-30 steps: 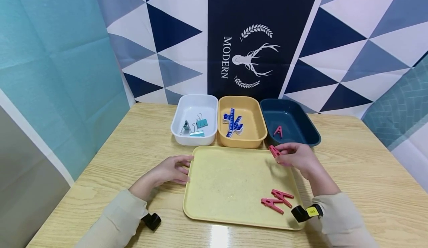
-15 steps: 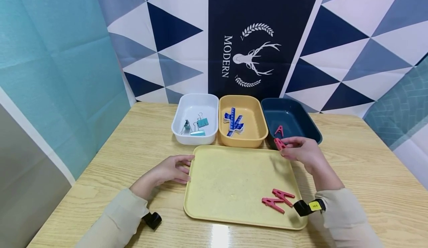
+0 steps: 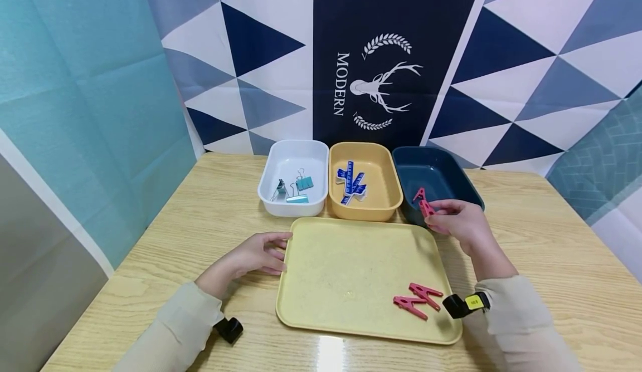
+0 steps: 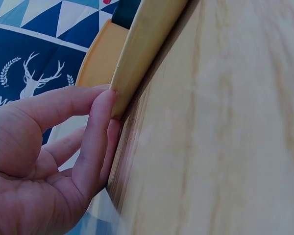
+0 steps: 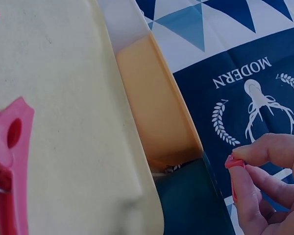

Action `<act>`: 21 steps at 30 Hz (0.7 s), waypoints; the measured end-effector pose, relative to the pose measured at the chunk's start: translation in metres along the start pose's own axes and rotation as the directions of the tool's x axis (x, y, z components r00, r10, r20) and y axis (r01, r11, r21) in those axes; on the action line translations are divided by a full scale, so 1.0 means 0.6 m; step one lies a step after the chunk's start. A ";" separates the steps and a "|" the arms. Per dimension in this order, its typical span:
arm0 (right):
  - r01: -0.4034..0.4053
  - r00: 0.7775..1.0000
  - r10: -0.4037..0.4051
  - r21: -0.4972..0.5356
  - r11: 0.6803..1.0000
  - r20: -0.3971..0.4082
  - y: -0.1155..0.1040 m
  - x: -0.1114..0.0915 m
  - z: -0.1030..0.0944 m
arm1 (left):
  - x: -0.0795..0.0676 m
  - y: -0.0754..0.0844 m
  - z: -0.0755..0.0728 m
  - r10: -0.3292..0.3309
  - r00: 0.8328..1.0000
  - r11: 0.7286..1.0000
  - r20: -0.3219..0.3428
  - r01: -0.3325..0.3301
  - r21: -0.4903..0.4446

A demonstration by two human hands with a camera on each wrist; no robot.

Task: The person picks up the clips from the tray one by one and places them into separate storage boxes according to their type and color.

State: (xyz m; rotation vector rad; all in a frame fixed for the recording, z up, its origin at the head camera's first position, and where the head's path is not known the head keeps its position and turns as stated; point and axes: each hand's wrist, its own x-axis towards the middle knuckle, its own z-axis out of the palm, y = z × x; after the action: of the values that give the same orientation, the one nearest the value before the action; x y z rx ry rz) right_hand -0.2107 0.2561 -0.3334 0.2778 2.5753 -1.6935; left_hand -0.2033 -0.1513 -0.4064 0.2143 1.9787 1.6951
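Note:
My right hand [image 3: 463, 223] pinches a red clothespin [image 3: 427, 209] between thumb and fingertips, over the near edge of the dark blue bin [image 3: 453, 185]. Another red clothespin [image 3: 420, 194] lies inside that bin. In the right wrist view the pinched clothespin [image 5: 234, 162] is mostly hidden by the fingers. My left hand [image 3: 256, 255] rests at the left edge of a yellow tray [image 3: 346, 272], fingertips touching its rim [image 4: 118, 88] in the left wrist view. Two more red clothespins, one [image 3: 425, 295] partly beside the other [image 3: 410, 307], lie at the tray's lower right.
Behind the tray a white bin [image 3: 273, 166] holds several teal binder clips [image 3: 297, 199]. Beside it a yellow-orange bin [image 3: 378, 166] contains blue-and-white clips [image 3: 349, 180]. All stand on a wooden table [image 3: 210, 194] before a patterned cloth [image 3: 271, 71].
My right hand has moved right and away from me, carrying the clothespin from above the tray's far right corner to the dark blue bin. The left hand stays at the tray.

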 end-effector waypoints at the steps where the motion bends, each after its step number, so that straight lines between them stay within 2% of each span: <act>1: -0.003 1.000 0.003 0.005 1.000 -0.004 0.000 0.001 -0.001 | 0.000 0.000 0.000 0.000 1.000 1.000 0.000 0.000 -0.001; 21: -0.015 0.996 0.023 0.081 0.997 -0.089 0.004 0.020 -0.014 | 0.000 0.002 0.001 -0.008 1.000 1.000 -0.006 0.008 0.004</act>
State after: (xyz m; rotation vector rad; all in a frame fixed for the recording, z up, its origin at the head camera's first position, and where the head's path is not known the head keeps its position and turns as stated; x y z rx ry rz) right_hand -0.2218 0.2662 -0.3337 0.3893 2.5604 -1.8212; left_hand -0.2031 -0.1503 -0.4050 0.2021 1.9850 1.6888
